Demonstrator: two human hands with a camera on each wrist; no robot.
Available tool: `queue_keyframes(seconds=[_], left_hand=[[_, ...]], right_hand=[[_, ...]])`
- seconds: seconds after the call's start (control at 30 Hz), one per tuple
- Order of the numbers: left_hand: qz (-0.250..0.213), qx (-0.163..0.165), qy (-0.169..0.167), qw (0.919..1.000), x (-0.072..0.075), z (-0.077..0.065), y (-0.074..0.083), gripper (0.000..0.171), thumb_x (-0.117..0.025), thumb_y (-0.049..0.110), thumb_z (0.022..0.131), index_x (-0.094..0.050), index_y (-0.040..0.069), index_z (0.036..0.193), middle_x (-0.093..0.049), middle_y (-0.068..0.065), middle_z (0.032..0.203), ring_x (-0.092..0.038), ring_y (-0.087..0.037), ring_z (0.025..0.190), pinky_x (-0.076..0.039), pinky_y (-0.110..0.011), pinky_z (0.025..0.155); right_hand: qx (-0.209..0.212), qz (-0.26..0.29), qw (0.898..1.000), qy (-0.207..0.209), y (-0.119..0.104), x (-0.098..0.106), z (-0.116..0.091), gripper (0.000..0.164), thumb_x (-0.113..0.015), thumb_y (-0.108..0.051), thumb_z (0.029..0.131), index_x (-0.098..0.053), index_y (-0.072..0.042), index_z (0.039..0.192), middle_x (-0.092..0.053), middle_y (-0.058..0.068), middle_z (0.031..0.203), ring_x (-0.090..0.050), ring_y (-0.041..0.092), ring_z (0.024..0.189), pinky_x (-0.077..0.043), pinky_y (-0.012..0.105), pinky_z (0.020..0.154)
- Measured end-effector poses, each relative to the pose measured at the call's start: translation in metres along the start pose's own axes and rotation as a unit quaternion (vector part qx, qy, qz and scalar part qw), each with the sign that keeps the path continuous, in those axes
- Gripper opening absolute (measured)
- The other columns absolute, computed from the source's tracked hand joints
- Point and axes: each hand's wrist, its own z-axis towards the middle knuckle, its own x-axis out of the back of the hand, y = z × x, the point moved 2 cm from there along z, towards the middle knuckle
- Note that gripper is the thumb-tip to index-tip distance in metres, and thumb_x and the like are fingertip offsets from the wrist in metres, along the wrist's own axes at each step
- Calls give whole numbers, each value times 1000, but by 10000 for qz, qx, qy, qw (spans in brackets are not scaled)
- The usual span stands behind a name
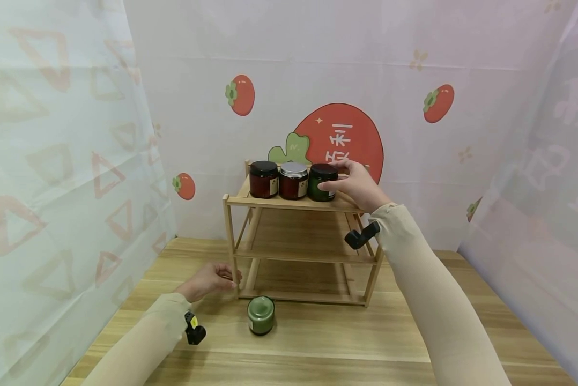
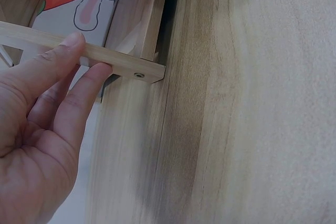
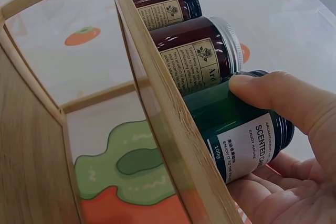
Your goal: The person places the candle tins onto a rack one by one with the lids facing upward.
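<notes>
My right hand (image 1: 358, 185) holds the dark green jar (image 1: 318, 188) at the centre of the head view, thumb on one side and fingers curled round the other. The jar sits at the right end of a row on the top shelf of the wooden rack (image 1: 294, 259), beside a silver-lidded jar (image 1: 293, 185) and, left of that, a black-lidded brown-red jar (image 1: 264, 183). (From the right wrist, its white label reads "SCENTED" and "100g".) At lower left, my left hand (image 1: 212, 281) pinches the rack's front left leg near its foot, thumb and fingertips drawn in on the thin wood.

The rack stands on a table (image 1: 347, 348) of pale, streaky wood grain that fills the bottom of the frame. A light green jar (image 1: 261, 315) stands there at lower centre, just in front of the rack. Behind, a whitish backdrop (image 1: 197, 107) with fold creases and red fruit prints spans the upper frame. A left sheet (image 1: 76, 161) patterned with faint triangles and a right sheet (image 1: 525, 177), tinted lilac, close in the sides.
</notes>
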Motion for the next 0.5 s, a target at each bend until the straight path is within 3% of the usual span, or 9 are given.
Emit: queue_keyframes(seconds=[0.5], left_hand=[[-24,40,-36,10000,0,0,0,28,-70,-2,84,-60,-10,108,-60,-32,119,-66,-17,96,-57,-28,83]], right_hand=[[-177,-171,9997,-73,-2,0,1,78,-77,-24,83,-35,-10,147,-31,6,156,-30,26,143,-38,46,111]])
